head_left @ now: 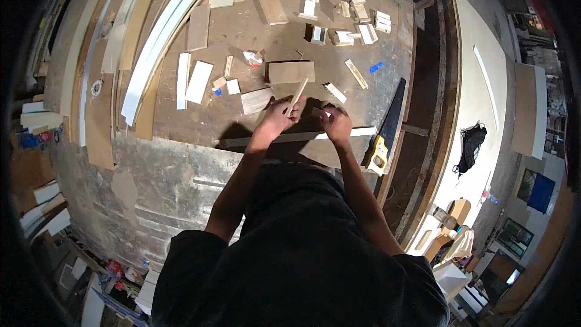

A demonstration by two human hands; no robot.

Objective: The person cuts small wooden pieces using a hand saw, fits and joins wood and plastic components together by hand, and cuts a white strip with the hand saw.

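My left hand is closed around a thin, pale wooden strip, which points up and away from me. Just to its right, my right hand has its fingers pinched together; a small flat piece seems to be at the fingertips, too small to name. Below both hands a long narrow strip lies across the table. Beyond them sit a wooden block, a flat board piece and a short notched piece.
A handsaw with a yellow handle lies at the table's right edge. Several small wooden assemblies stand at the back. Long boards cover the left side. A gap separates the table from a pale panel holding a black cloth-like item.
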